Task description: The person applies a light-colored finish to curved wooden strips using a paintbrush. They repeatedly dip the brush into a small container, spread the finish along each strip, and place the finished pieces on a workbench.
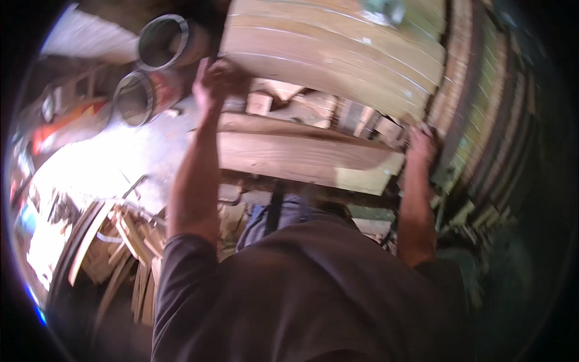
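A row of pale wooden boards [332,45] lies side by side in front of me. My left hand [211,84] is at the near left corner, its fingers curled against the end of the nearest board [325,78]. At that board's right end, my right hand [422,142] has its fingers bent round the corner. Motion blurs both hands, so the exact finger contact is hard to make out. Closer to my body, a separate thick wooden plank [295,151] lies crosswise. Several wood offcuts [307,107] show in the gap between it and the boards.
Tall stacked boards [476,102] line the right side. Two round, open-ended buckets [134,98] lie at the upper left, near an orange object [69,127]. Loose wood strips [136,238] are piled at the lower left. A blurred green object [386,9] rests on the far boards.
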{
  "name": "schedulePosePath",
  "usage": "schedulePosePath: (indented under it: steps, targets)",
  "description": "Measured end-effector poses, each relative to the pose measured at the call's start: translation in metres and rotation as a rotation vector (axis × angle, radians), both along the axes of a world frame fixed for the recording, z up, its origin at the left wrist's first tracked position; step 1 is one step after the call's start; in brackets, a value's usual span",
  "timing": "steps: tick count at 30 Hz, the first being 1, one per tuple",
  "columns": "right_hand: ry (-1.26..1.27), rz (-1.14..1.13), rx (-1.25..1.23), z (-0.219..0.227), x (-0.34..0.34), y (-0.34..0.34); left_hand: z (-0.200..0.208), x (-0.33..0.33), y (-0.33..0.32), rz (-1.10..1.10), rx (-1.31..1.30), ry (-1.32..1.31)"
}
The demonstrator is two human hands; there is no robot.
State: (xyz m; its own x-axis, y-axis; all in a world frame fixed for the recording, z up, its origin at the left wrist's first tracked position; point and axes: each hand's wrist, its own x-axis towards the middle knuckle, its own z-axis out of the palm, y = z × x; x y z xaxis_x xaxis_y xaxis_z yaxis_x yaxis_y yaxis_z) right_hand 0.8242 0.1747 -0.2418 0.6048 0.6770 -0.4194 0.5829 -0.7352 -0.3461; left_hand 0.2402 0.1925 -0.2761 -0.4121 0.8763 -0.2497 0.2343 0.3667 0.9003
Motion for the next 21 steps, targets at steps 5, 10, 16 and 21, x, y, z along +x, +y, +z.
schedulePosePath:
  steps: [5,10,16,21]
  targets:
    - [0.578,-0.296,0.572,-0.046,0.031,-0.015,0.001,-0.004,-0.004,-0.01,-0.186,0.226]
    - [0.164,-0.077,0.32,-0.042,0.046,-0.033,-0.002,-0.038,-0.036,-0.116,-0.288,0.281]
    - [0.482,-0.307,0.131,-0.012,0.013,-0.082,-0.003,-0.078,-0.134,-0.275,-0.26,0.408]
    - [0.358,-0.166,0.106,-0.008,0.012,-0.091,0.024,-0.08,-0.175,-0.108,-0.542,0.16]
